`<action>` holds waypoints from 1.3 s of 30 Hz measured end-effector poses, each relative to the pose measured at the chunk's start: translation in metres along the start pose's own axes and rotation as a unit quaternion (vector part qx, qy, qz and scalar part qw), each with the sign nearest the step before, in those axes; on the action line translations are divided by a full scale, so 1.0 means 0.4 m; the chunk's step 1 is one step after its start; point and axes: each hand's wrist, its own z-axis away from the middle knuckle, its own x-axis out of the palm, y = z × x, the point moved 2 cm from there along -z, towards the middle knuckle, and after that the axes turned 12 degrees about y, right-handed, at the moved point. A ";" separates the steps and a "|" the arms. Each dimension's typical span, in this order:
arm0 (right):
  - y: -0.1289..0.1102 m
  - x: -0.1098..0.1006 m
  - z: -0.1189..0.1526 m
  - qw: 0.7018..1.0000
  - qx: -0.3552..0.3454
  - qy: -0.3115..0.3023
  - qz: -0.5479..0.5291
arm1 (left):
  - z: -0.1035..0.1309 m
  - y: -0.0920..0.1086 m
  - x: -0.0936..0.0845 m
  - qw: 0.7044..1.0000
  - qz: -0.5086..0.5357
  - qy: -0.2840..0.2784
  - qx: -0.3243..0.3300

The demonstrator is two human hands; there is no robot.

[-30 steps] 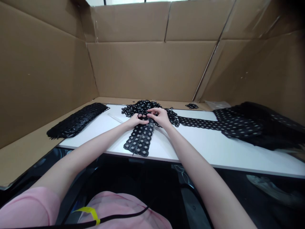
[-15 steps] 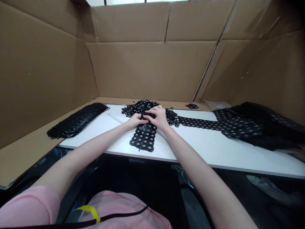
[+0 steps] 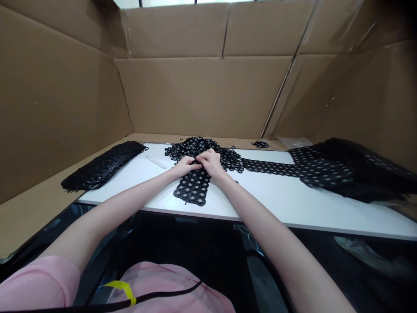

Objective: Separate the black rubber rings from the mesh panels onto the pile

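Head camera: my left grip [image 3: 185,166] pinches the black dotted strip [image 3: 192,189] near its far part, with the thumb on top. The strip lies in the middle of the white counter [image 3: 312,204], on the near side of a big heap of black rings [image 3: 200,142]. A second ago its near end was closer to the counter's near edge. Now my right grip [image 3: 211,162] has its fingers by my left thumb, so both work at one spot. I can't tell if the right one pinches anything

At the bench [image 3: 260,198] were two hands [image 3: 213,163], one ring heap [image 3: 195,144], one near-edge strip [image 3: 192,191] and one left-edge bundle [image 3: 104,167].
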 end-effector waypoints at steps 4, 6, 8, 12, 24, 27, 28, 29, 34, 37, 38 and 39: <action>-0.002 0.000 -0.003 1.000 0.018 0.005 0.012 | 0.000 -0.001 0.002 1.000 0.017 -0.017 -0.012; 0.001 0.002 -0.005 1.000 0.017 0.015 0.014 | 0.001 0.002 0.003 0.999 0.031 -0.033 -0.011; 0.007 0.003 -0.007 0.999 0.018 0.035 0.019 | 0.003 0.009 0.006 0.997 0.048 -0.054 -0.003; 0.026 -0.002 -0.016 0.996 0.018 0.090 0.019 | 0.007 0.019 0.009 0.994 0.081 -0.071 -0.014; 0.056 -0.007 -0.026 0.972 0.056 0.222 -0.052 | 0.005 0.005 0.015 0.975 0.196 -0.056 -0.093; 0.056 -0.004 -0.026 0.971 0.056 0.227 -0.054 | 0.002 0.002 0.015 0.974 0.199 -0.048 -0.096; 0.055 -0.002 -0.025 0.971 0.057 0.227 -0.053 | 0.002 0.002 0.015 0.974 0.199 -0.044 -0.098; 0.053 0.002 -0.026 0.971 0.059 0.227 -0.051 | 0.002 0.003 0.015 0.974 0.197 -0.041 -0.100; 0.056 0.008 -0.037 0.966 0.079 0.238 -0.060 | 0.005 0.007 0.014 0.978 0.183 -0.026 -0.097; 0.110 -0.025 -0.042 0.941 0.167 0.279 -0.093 | 0.008 0.002 0.011 0.983 0.152 -0.029 -0.099; 0.135 -0.041 -0.040 0.928 0.209 0.294 -0.089 | 0.010 0.000 0.010 0.984 0.143 -0.035 -0.101; 0.157 -0.057 -0.038 0.926 0.227 0.293 -0.074 | 0.012 -0.001 0.010 0.984 0.137 -0.045 -0.104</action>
